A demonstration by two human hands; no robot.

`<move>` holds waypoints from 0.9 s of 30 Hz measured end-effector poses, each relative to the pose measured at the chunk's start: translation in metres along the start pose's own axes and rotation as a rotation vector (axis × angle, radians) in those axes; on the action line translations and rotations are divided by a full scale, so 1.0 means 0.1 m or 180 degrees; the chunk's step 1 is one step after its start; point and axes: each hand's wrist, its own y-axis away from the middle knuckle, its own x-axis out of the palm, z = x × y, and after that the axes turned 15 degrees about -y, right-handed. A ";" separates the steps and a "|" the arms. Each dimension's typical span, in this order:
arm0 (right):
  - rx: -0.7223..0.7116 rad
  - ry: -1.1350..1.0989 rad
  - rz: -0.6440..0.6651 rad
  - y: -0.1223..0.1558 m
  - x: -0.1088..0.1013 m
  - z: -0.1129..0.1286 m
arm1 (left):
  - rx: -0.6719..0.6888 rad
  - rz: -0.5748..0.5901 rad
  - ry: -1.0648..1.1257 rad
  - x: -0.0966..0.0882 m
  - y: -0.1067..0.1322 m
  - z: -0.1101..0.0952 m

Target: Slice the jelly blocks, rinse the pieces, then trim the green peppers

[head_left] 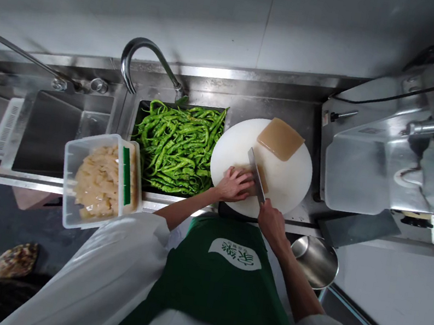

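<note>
My right hand [271, 223] is wrapped round the handle of a kitchen knife [257, 176] with a broad blade, which points away and slightly left over a round white cutting board [299, 182]. Just left of the blade, the bent fingers of my left hand [235, 185] hold down a light brown, jelly-like piece [263, 178], mostly hidden by hand and blade. More of the piece shows right of the blade. Towards the back of the board lies a larger brown jelly-like slab [281, 139], apart from both hands.
Left of the board, a dark tray [141, 111] holds many green chili peppers [181, 148]. A clear plastic tub [71, 171] of cut brown pieces stands over the sink's front edge. A curved faucet [145, 45] rises behind. Metal equipment [409, 178] stands right; a steel pot [318, 265] sits lower.
</note>
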 end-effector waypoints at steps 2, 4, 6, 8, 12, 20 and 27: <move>0.0005 0.0003 0.0060 -0.03 0.01 0.01 | -0.0016 0.0001 0.0017 -0.01 0.01 0.01; -0.0017 0.0002 0.0069 -0.03 0.00 0.00 | -0.0027 0.0007 0.0025 -0.02 0.01 0.01; -0.0051 -0.0006 -0.0008 0.00 -0.03 -0.03 | -0.0037 0.0017 0.0020 -0.03 0.01 0.00; -0.0056 -0.0016 -0.0092 0.05 -0.08 -0.05 | -0.0046 0.0017 0.0011 -0.04 0.00 -0.01; -0.0042 -0.0037 -0.0113 0.11 -0.17 -0.09 | 0.0007 -0.0003 -0.0017 -0.06 -0.06 -0.04; -0.0023 0.0070 -0.0069 0.03 -0.11 -0.12 | 0.0035 0.0162 -0.0098 -0.09 -0.10 -0.06; -0.0132 0.0098 0.0003 -0.05 -0.09 -0.09 | 0.0006 0.0193 -0.0127 -0.11 -0.08 -0.05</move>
